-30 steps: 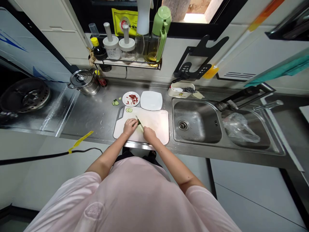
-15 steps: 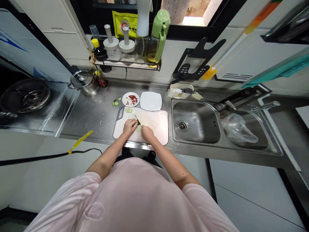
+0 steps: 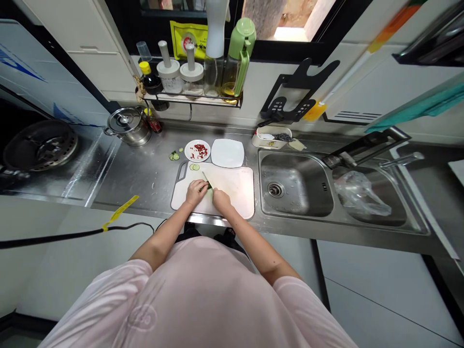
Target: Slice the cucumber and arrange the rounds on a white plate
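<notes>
A white cutting board (image 3: 239,193) lies on the steel counter. My right hand (image 3: 221,199) is closed round the handle of a knife (image 3: 208,180), whose blade points up and to the left. Just left of the blade, my left hand (image 3: 196,192) presses a green piece of cucumber (image 3: 209,185) against the board; the fingers hide most of it. Pale cucumber slices (image 3: 195,167) lie at the board's upper left. Behind the board are a round plate (image 3: 197,151) with chopped red pieces and a bare white square plate (image 3: 227,153).
Cucumber scraps (image 3: 174,155) lie left of the round plate. A lidded pot (image 3: 129,128) stands at the back left, a wok (image 3: 39,145) farther left. The sink (image 3: 295,183) is at the right. Jars and bottles fill a wall rack (image 3: 194,99).
The whole view has shifted slightly, with the counter a little lower in the picture. Both hands keep nearly the same places on the board, still holding the knife and the cucumber.
</notes>
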A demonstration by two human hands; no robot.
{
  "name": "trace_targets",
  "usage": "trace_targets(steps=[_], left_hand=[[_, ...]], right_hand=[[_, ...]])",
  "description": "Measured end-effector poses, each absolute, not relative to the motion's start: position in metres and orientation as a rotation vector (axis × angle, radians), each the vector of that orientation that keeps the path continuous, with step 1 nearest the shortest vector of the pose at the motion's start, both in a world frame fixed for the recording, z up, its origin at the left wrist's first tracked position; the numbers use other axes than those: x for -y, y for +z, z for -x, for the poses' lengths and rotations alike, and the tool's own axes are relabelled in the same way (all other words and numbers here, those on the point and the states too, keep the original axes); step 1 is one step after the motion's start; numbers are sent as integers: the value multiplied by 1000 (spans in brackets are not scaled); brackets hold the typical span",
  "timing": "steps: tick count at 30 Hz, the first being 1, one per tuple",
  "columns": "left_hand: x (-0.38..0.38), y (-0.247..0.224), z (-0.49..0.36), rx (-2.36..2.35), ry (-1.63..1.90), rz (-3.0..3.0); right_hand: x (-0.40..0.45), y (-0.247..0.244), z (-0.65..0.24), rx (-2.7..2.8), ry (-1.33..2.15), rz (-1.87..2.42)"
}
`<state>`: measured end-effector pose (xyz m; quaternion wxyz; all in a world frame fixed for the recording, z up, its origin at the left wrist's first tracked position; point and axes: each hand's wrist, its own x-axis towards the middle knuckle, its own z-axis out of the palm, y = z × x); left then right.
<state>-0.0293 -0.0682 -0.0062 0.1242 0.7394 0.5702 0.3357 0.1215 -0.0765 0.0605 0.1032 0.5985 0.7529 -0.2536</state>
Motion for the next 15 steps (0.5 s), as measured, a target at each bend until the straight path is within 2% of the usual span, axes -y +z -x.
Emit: trace_targets(steps=[9, 15], left_hand=[[69, -7, 28, -1630, 1026, -2147], [69, -5, 28, -1641, 1014, -2141]], right_hand=[[114, 53, -144, -2156, -732, -1794], [109, 55, -142, -2153, -746, -1795]])
